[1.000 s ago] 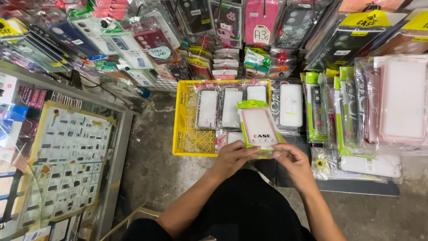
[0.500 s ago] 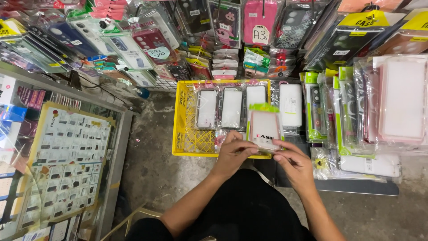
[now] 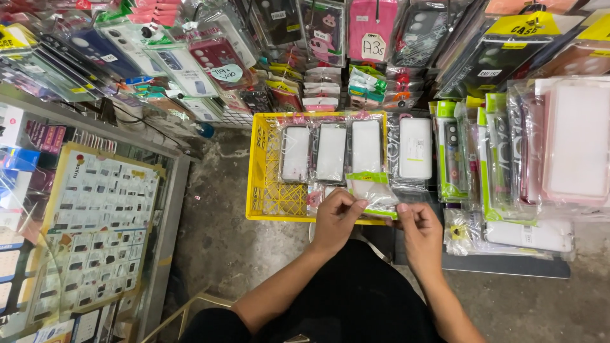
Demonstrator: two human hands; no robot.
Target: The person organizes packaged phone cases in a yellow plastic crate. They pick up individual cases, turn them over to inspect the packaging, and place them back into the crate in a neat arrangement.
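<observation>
Left hand (image 3: pixel 335 219) and right hand (image 3: pixel 419 234) pinch a clear plastic, green-edged phone-case packet (image 3: pixel 373 192) over the yellow plastic lattice crate (image 3: pixel 267 190).

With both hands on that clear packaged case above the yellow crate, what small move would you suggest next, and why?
Probably lower the packaged case into the yellow crate. The left hand and right hand pinch its near edge, holding it flat and tilted just over the crate's front rim, where similar packaged cases stand in a row. A bare patch of mesh lies to their left, so it seems to belong there.
</observation>
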